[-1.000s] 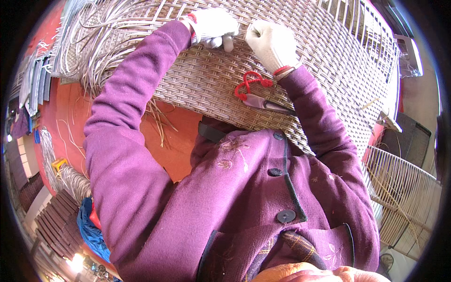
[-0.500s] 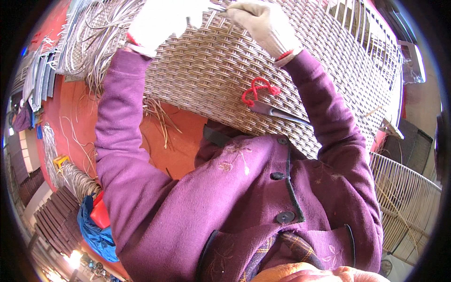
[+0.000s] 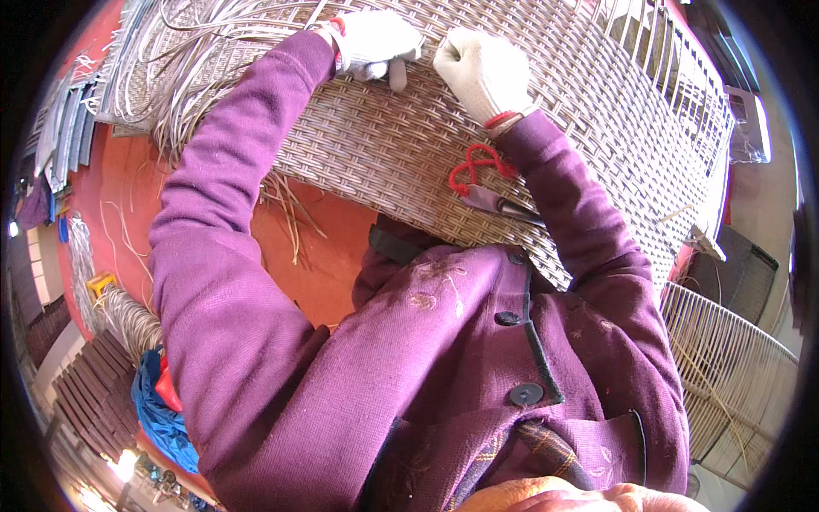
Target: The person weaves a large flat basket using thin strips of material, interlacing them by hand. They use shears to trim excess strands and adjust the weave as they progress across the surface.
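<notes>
A large woven wicker panel (image 3: 597, 128) lies tilted in front of me. Both my hands wear white gloves and rest on its upper part, close together. My left hand (image 3: 375, 43) is curled with one finger pointing down, pinching a thin wicker strand (image 3: 317, 15) at the weave. Just to its right, my right hand (image 3: 479, 70) is clenched in a fist on the panel, seemingly around a strand I cannot see inside the glove. Scissors with red handles (image 3: 478, 175) lie on the panel below my right wrist, touched by neither hand.
Loose wicker strands (image 3: 183, 77) fan out over the panel's left end above a red floor (image 3: 324, 247). A white wire frame (image 3: 725, 358) stands at the right. A blue cloth (image 3: 158, 410) and a wicker roll (image 3: 128, 316) lie lower left.
Both hands rose toward the panel's top edge half a second ago and have come back down onto the weave. The scissors have stayed in place.
</notes>
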### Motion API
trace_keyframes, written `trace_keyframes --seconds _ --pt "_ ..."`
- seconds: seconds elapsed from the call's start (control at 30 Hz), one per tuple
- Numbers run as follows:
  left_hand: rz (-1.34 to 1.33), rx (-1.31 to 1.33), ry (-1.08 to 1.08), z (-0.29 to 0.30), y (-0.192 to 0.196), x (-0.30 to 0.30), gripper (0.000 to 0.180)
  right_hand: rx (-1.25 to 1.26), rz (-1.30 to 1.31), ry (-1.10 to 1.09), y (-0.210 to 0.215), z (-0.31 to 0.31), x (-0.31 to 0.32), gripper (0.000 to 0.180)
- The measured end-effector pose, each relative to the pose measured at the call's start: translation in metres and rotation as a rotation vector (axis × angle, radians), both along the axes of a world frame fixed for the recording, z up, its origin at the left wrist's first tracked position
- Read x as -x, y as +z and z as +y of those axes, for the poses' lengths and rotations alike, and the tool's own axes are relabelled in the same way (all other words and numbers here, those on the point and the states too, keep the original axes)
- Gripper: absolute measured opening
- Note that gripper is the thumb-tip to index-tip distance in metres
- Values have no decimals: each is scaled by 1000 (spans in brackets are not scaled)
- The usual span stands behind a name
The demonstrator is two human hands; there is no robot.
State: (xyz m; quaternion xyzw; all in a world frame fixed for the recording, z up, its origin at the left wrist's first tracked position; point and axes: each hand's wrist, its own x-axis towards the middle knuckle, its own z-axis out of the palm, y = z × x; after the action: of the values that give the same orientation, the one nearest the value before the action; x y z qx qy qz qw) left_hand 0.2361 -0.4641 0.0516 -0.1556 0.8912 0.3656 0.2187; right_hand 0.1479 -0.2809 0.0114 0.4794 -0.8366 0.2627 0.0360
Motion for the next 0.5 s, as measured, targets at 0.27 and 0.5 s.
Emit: trace_keyframes --seconds 0.27,0.5 --pt "412 619 -332 -20 10 -15 32 232 141 144 26 -7 -4 21" --pt "1030 43 265 -84 64 -94 22 305 -324 363 39 -55 4 25"
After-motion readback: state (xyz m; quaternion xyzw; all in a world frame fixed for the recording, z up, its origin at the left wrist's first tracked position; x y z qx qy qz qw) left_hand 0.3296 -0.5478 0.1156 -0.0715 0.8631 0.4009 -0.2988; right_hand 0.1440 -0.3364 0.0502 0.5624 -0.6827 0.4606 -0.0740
